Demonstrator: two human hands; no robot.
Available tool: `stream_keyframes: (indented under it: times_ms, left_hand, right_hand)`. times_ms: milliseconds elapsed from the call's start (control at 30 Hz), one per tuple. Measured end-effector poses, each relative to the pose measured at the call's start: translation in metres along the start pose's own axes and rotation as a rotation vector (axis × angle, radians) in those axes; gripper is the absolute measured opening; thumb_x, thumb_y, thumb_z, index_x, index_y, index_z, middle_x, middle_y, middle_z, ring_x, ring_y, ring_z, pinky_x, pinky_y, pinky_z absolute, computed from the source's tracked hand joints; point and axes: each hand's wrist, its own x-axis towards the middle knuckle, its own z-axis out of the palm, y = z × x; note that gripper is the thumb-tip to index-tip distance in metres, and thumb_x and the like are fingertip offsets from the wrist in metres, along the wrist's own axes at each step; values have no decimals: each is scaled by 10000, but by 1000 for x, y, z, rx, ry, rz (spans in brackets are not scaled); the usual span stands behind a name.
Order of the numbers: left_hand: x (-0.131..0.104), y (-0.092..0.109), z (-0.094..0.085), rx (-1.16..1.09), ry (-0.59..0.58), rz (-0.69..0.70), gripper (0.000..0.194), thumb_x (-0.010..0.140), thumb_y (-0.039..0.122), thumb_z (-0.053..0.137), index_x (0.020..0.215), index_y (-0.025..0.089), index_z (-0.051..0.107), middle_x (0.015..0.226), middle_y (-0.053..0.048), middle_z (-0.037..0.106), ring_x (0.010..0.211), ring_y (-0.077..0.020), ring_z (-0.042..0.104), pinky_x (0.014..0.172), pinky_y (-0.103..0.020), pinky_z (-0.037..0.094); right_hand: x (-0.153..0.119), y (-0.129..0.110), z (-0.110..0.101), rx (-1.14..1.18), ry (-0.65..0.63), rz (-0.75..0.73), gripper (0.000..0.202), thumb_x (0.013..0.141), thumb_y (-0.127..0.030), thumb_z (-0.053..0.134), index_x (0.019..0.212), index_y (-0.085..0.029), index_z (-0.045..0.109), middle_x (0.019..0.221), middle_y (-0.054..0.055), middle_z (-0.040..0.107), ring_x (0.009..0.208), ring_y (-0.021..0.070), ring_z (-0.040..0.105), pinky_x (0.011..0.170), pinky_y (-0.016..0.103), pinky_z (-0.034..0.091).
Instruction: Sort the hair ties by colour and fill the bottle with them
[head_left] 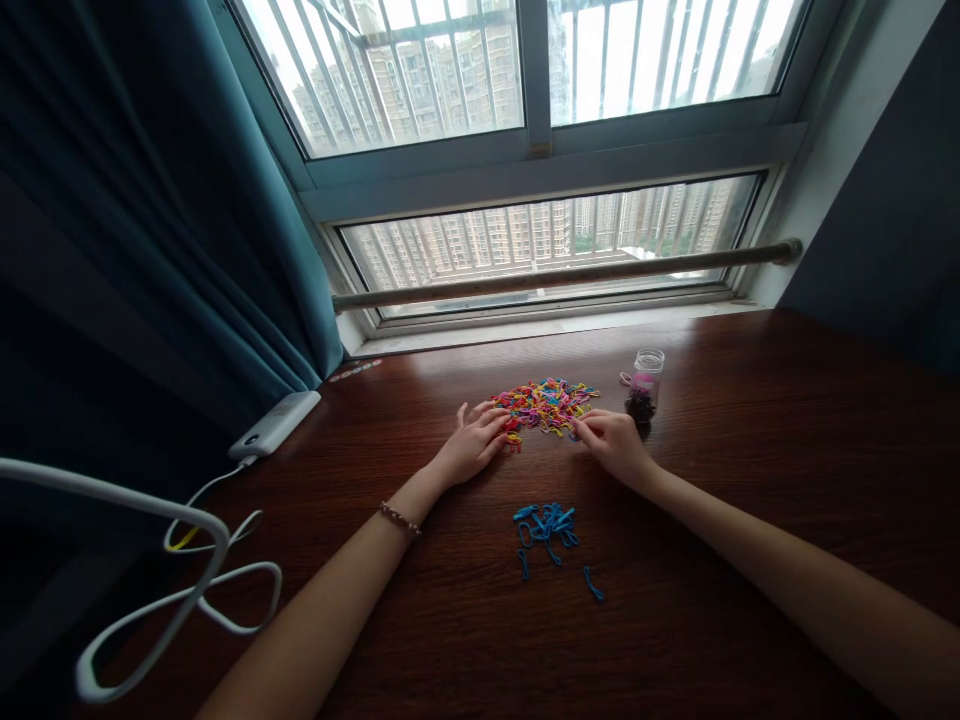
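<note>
A heap of small multicoloured elastic bands (551, 402) lies on the dark wooden table, in red, yellow, pink, purple and blue. My left hand (472, 443) rests at the heap's left edge, palm down with its fingers spread, the fingertips touching bands. At the right edge, my right hand (613, 445) has thumb and forefinger pinched together on what looks like a small bluish band, partly hidden by the fingers. Closer to me lies a separate pile of blue elastic bands (551, 525), with a few loose ones around it.
Just behind my right hand stands a clear jar (646, 380) with dark and pink contents. To the left are a white power strip or adapter (276, 424) and a looping white cable (217, 580). A blue curtain (300, 300) and a barred window border the table.
</note>
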Motion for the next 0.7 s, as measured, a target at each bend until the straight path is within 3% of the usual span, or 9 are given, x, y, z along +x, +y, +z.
stream_keyframes:
  times_ms: [100,167,333,400,533,633,700]
  left_hand:
    - [-1,-1,1,19,22,19,363,892,347,312,1224,256,428,1281,-47,445,1244,-224,276,1030,-519,68]
    - [-1,-1,1,22,36,28,375,888,342,328,1241,244,411,1284,-59,437,1242,-230,279,1030,-517,88]
    - [-2,1,-3,-18,146,45,399,863,340,401,1235,197,417,1251,-91,449,1201,-237,330,1027,-485,183]
    - [-3,2,-4,-60,227,52,388,838,341,455,1192,183,456,1200,-96,482,1160,-233,373,1008,-450,258]
    - [-6,4,-3,-186,372,63,220,845,265,450,1022,182,550,1020,-79,560,1013,-193,479,910,-379,398]
    - [-9,13,-3,-244,378,122,171,858,221,418,902,185,579,910,-65,591,904,-167,526,845,-351,441]
    - [-11,26,-4,-262,334,194,166,856,216,423,894,183,580,878,-63,610,870,-167,542,816,-344,451]
  right_hand:
    - [-4,-15,4,361,-144,81,393,847,-395,430,658,-134,656,665,61,650,566,137,584,557,241,465]
    - [-9,-26,6,498,-269,45,399,835,-409,447,651,-125,658,663,62,652,542,123,574,533,226,465]
    - [-18,-38,8,505,-465,-60,401,807,-434,491,649,-114,673,632,58,648,529,112,572,490,194,444]
    - [-17,-34,8,498,-437,-6,435,814,-459,466,660,-108,671,559,44,625,477,104,554,456,189,427]
    - [-10,-18,7,387,-195,63,450,851,-449,399,693,-119,661,575,43,628,517,123,574,504,212,445]
    - [-5,-6,6,188,-36,12,369,871,-378,391,767,-141,655,727,63,661,669,161,604,633,264,472]
    - [-4,0,5,51,-21,-91,286,869,-323,410,877,-154,641,850,76,659,802,183,594,737,302,466]
